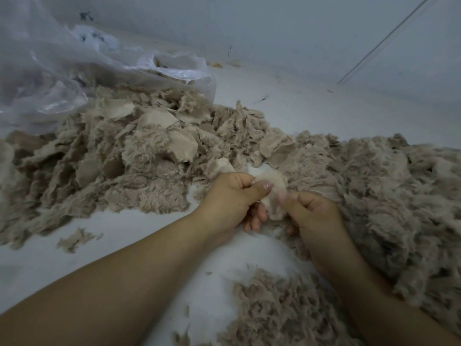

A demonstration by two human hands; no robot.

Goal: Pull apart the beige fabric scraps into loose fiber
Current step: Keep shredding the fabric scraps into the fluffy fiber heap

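A small beige fabric scrap [275, 196] is held between both hands at the centre of the view. My left hand [229, 198] pinches its left edge with thumb over curled fingers. My right hand [311, 213] pinches its right edge the same way. The scrap looks pale and overexposed, and its lower part is hidden by my fingers. A heap of whole beige scraps [139, 151] lies to the left and behind. Fluffy loose fiber [389, 186] piles up on the right, and more loose fiber [274, 305] lies near the bottom.
A clear plastic bag [57, 71] with scraps in its mouth lies at the back left. The white floor [119, 248] shows between the piles. A pale wall [299, 33] runs along the back. A stray tuft [74, 239] lies left of my forearm.
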